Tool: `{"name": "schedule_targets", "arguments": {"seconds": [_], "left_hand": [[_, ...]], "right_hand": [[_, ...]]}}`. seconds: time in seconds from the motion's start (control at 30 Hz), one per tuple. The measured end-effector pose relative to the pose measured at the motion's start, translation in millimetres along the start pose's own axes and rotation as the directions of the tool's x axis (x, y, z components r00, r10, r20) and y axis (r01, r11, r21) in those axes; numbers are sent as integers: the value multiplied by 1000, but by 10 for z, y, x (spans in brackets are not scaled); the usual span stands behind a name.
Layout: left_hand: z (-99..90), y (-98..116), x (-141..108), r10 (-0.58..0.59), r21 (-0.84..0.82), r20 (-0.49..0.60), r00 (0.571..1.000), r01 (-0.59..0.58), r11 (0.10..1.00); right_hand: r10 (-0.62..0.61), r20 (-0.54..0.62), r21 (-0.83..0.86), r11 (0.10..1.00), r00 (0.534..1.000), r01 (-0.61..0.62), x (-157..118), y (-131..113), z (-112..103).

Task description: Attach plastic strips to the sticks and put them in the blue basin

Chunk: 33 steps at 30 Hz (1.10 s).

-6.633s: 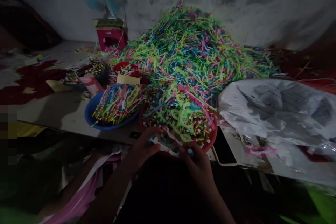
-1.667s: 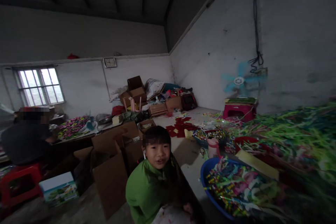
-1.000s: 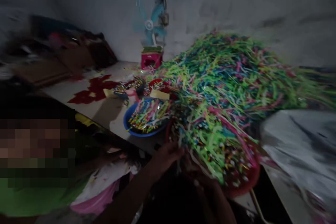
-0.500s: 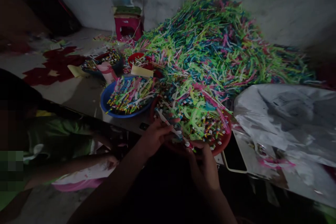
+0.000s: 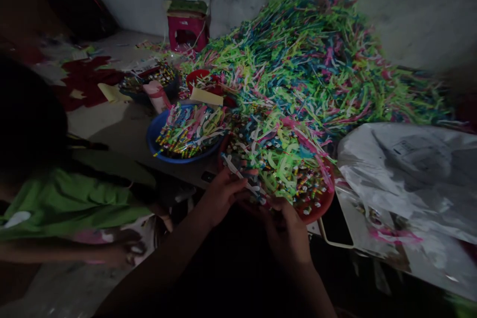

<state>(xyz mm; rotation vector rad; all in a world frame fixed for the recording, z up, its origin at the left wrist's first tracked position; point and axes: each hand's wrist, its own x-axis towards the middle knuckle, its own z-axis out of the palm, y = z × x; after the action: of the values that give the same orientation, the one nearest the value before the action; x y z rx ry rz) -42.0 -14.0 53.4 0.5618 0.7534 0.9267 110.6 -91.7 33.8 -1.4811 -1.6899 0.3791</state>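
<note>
My left hand [image 5: 222, 193] is closed in a pinch on a pale whitish strip [image 5: 233, 167] that slants down to the right. At the strip's lower end, the fingers of my right hand [image 5: 289, 226] are pinched together; a small reddish bit shows beside them, its kind too dark to make out. Both hands are at the near edge of a red basin [image 5: 323, 212]. Green, white and pink strips [image 5: 278, 156] lie in it with many small multicoloured beaded pieces [image 5: 305, 186].
A blue basin [image 5: 178, 160] of similar pieces stands to the left. Behind rises a large heap of coloured strips [image 5: 316, 59]. A phone [image 5: 337, 226] and a white plastic bag [image 5: 406, 174] lie right. Another person in a green shirt [image 5: 70, 203] sits left. A red stool [image 5: 186, 32] stands behind.
My right hand has shifted slightly up and left, closer to my left hand along the strip. The other person has leaned further into view, and that person's hand has moved lower.
</note>
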Motion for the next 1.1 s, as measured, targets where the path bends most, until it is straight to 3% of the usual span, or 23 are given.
{"name": "schedule_targets", "arguments": {"seconds": [0.23,0.33,0.53,0.6,0.73,0.83,0.97,1.1], "left_hand": [[-113,2,-86,65,-25,-64,996,-67,997],[-176,6,-154,104,2,-85,991,-104,995],[-254,0,-305,143,85,54,988,-148,985],[-249,-28,-339,126,84,82,989,-133,988],[-212,-88,-378,116,60,68,991,-120,991],[-163,-97,-394,151,138,67,986,-159,978],[-69,-103,-393,191,299,109,976,-215,930],[20,-154,-388,205,341,114,972,-232,911]], "right_hand": [[-43,5,-103,994,999,44,43,-58,111],[2,55,-44,999,998,1,70,-62,159],[69,298,156,981,952,-119,31,-85,193],[78,322,155,979,944,-134,-64,-49,211],[83,214,96,990,973,-105,-256,104,276],[122,194,113,983,973,-146,-321,170,321],[193,132,188,958,972,-216,-353,119,353],[141,42,211,966,989,-146,-323,-20,338]]}}
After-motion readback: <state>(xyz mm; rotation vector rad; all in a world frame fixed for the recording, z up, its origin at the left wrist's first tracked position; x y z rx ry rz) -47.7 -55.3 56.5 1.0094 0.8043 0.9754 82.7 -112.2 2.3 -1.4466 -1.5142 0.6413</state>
